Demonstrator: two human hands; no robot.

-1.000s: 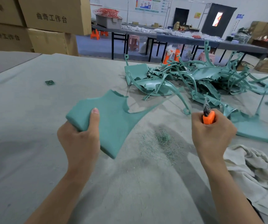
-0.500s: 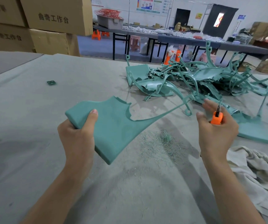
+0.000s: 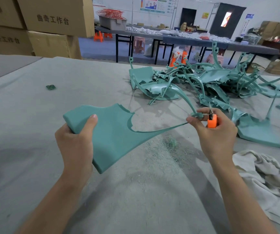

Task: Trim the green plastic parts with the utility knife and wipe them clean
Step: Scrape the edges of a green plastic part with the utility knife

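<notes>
My left hand (image 3: 76, 142) grips the wide end of a flat green plastic part (image 3: 114, 132) and holds it above the table. The part narrows into a thin curved arm that runs right. My right hand (image 3: 215, 132) holds an orange utility knife (image 3: 212, 119) with the blade pointing up, while its thumb and forefinger pinch the tip of that thin arm. A crumpled beige cloth (image 3: 262, 179) lies on the table below my right forearm. A pile of green plastic parts (image 3: 194, 83) is heaped beyond my hands.
Green shavings (image 3: 169, 144) are scattered on the grey felt table (image 3: 26, 115) under the part. A small green scrap (image 3: 51, 87) lies far left. Stacked cardboard boxes (image 3: 51, 22) stand at the back left. Another green part (image 3: 260, 132) lies flat to the right.
My right hand moved left with the knife and closed its fingers on the tip of the part's thin arm. My left hand tilted the part slightly.
</notes>
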